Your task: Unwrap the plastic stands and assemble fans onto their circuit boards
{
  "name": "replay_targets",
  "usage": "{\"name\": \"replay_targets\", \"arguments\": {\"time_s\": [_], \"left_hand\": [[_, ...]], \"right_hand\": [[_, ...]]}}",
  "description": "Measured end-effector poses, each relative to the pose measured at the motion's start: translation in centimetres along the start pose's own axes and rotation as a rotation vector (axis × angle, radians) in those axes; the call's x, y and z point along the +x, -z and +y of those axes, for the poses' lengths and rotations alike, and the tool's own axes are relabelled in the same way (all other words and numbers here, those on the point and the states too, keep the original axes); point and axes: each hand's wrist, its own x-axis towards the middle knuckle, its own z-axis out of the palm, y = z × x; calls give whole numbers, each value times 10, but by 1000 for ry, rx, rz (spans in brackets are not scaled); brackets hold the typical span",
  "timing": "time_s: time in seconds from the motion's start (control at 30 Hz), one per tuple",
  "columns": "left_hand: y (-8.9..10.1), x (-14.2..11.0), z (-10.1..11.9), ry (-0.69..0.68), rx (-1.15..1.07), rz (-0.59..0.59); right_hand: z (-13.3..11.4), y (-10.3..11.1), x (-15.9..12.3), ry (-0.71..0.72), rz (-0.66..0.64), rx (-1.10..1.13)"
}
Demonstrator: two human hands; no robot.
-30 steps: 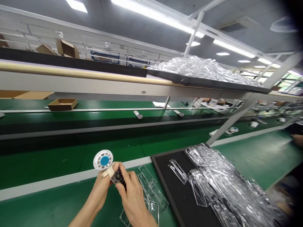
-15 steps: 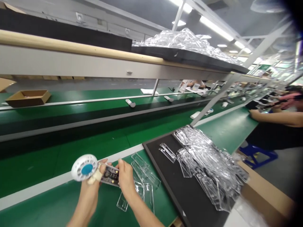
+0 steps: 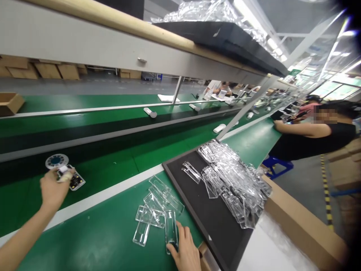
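Observation:
My left hand reaches out over the green belt, fingers closed on a small hand-held fan with a round white head and a clear handle showing a circuit board. A white tape wraps one finger. My right hand rests near the table's front edge with its fingers on a clear plastic shell. Several more clear shells lie loose just beyond it.
A black tray with a heap of clear shells sits to the right. Small devices ride the far conveyor. A cardboard box stands at far left. A seated person works at the right.
My left hand carried the fan away to the left over the belt. My right hand let go of it and dropped onto a clear shell. The view tilted down and right.

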Motion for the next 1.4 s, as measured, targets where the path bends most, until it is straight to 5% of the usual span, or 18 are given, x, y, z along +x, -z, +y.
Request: {"name": "replay_targets", "arguments": {"time_s": [0.17,0.23,0.33,0.43,0.57,0.73,0.9,1.03,1.23,1.4], "left_hand": [[-37,-118,-3,-462,-11,-490],[-60,-155,0,-641,144,-657],[-85,-183,9,-787,449,-745],[-92,-186,15,-785,520,-726],[-75,-179,12,-726,551,-719],[-48,-196,-6,-490,527,-727],[-47,-226,-18,-300,526,-792],[-49,-235,-16,-278,618,-762],[-58,-231,2,-388,627,-642],[-85,-227,17,-384,633,-747]], "right_hand": [[-8,-9,14,-81,-27,158],[-8,-5,20,-136,-24,223],[-3,-1,22,-173,-16,309],[3,2,20,-169,-25,362],[2,12,15,-194,-6,539],[-22,30,14,-270,-124,919],[-53,45,13,-319,-260,1084],[-63,44,11,-244,-278,887],[-67,49,6,-33,-77,162],[-67,45,13,86,39,185]]}}
